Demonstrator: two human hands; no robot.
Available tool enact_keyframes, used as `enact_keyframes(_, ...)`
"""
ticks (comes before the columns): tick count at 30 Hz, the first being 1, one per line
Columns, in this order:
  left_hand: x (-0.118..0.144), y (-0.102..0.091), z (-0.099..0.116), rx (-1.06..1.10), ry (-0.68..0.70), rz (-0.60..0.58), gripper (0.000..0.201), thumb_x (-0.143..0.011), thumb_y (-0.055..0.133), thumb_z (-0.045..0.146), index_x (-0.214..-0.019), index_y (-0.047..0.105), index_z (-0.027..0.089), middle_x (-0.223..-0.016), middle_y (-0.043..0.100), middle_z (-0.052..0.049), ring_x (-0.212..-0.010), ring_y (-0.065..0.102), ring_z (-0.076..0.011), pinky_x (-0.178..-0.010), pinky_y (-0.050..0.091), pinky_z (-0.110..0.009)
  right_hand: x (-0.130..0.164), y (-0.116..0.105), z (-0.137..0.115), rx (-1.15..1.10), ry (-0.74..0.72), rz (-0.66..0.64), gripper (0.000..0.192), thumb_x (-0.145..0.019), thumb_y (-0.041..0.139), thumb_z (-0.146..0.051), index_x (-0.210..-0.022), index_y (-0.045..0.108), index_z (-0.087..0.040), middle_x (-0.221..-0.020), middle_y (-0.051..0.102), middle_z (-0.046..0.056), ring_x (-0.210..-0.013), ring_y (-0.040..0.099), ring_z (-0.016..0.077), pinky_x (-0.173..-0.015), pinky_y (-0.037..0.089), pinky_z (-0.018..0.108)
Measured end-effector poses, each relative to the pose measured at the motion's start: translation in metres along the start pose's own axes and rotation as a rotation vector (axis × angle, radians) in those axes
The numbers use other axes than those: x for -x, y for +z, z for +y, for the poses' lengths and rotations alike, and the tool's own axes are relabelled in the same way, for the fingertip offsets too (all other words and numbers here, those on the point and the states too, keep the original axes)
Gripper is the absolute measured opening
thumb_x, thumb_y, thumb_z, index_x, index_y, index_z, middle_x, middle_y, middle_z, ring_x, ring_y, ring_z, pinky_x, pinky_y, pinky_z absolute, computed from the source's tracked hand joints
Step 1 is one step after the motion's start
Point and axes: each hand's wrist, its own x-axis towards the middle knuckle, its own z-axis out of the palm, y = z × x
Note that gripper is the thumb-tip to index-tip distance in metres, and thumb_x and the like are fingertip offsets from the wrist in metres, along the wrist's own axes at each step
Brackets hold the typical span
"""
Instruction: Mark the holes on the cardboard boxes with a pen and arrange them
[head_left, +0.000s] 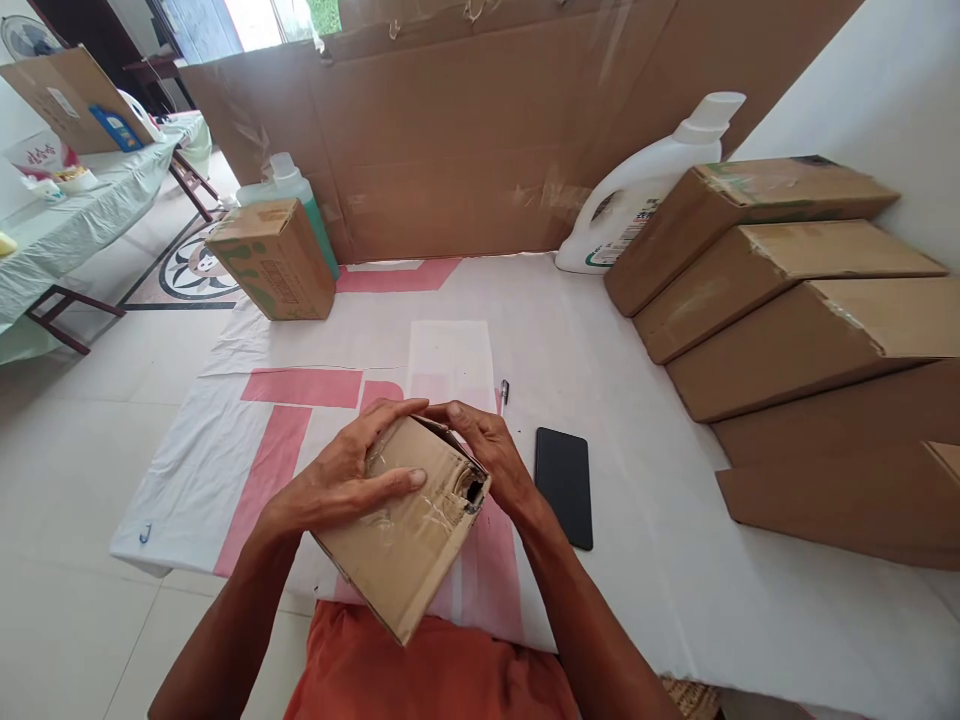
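Note:
A small brown cardboard box (409, 545) is tilted between my hands at the table's front edge, over my lap. Clear tape shines on its face, and one corner is torn, with a dark hole. My left hand (360, 470) grips the box's left side, its thumb lying across the taped face. Along the far right edge, by the torn corner, my right hand (491, 455) holds the box; its fingertips are partly hidden behind the flap. Just right of that hand, a black phone (564, 488) lies flat on the table.
Several cardboard boxes (780, 345) lean in a row at the right. Behind them stands a white jug (645, 195). At the back left are another box (274, 265) and a green bottle (319, 225). A pen (504, 392) and white paper (450, 350) lie mid-table. Cardboard (450, 140) walls the back.

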Motion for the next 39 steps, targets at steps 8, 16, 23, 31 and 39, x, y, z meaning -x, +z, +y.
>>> enact_keyframes(8, 0.023, 0.027, -0.010, -0.080, -0.170, 0.379, 0.045, -0.089, 0.073, 0.049, -0.126, 0.064, 0.026, -0.119, 0.071, -0.009, -0.097, 0.070, -0.0269, -0.080, 0.059, -0.037, 0.056, 0.010, -0.004, -0.101, -0.041, 0.134, 0.053, -0.100, 0.059, -0.061, -0.144, 0.064, -0.033, -0.156, 0.058, 0.006, -0.143, 0.055, 0.0305, -0.117, 0.048, 0.047)
enact_keyframes(16, 0.039, 0.021, 0.012, -0.293, -0.197, 0.435, 0.036, -0.091, 0.071, 0.046, -0.121, 0.065, 0.025, -0.123, 0.070, -0.008, -0.113, 0.067, -0.0277, -0.098, 0.055, -0.044, 0.056, 0.032, -0.021, -0.090, 0.033, 0.115, 0.034, -0.103, 0.058, -0.048, -0.126, 0.075, -0.029, -0.137, 0.072, 0.004, -0.132, 0.063, 0.0258, -0.114, 0.049, 0.042)
enact_keyframes(23, 0.015, 0.021, 0.016, -0.431, -0.046, 0.269, 0.017, -0.093, 0.067, 0.028, -0.108, 0.074, 0.027, -0.111, 0.075, -0.001, -0.105, 0.070, -0.0218, -0.095, 0.053, -0.038, 0.048, 0.048, -0.025, 0.055, -0.012, 0.148, 0.027, -0.093, 0.066, -0.037, -0.116, 0.071, -0.025, -0.123, 0.074, 0.007, -0.114, 0.069, 0.0256, -0.104, 0.055, 0.045)
enact_keyframes(31, 0.013, 0.023, 0.015, -0.461, -0.100, 0.277, 0.011, -0.092, 0.066, 0.033, -0.098, 0.073, 0.026, -0.102, 0.074, 0.000, -0.096, 0.070, -0.0224, -0.087, 0.051, -0.037, 0.045, 0.064, -0.027, 0.109, -0.012, 0.285, 0.022, -0.091, 0.055, -0.028, -0.106, 0.067, -0.021, -0.109, 0.072, 0.007, -0.100, 0.069, 0.0225, -0.094, 0.056, 0.042)
enact_keyframes(39, 0.013, 0.025, 0.013, -0.444, -0.063, 0.289, 0.008, -0.094, 0.066, 0.030, -0.097, 0.073, 0.028, -0.099, 0.074, 0.001, -0.094, 0.069, -0.0203, -0.085, 0.051, -0.036, 0.047, 0.061, -0.023, 0.067, -0.016, 0.266, 0.020, -0.094, 0.059, -0.032, -0.106, 0.071, -0.023, -0.110, 0.074, 0.005, -0.102, 0.070, 0.0220, -0.097, 0.054, 0.039)
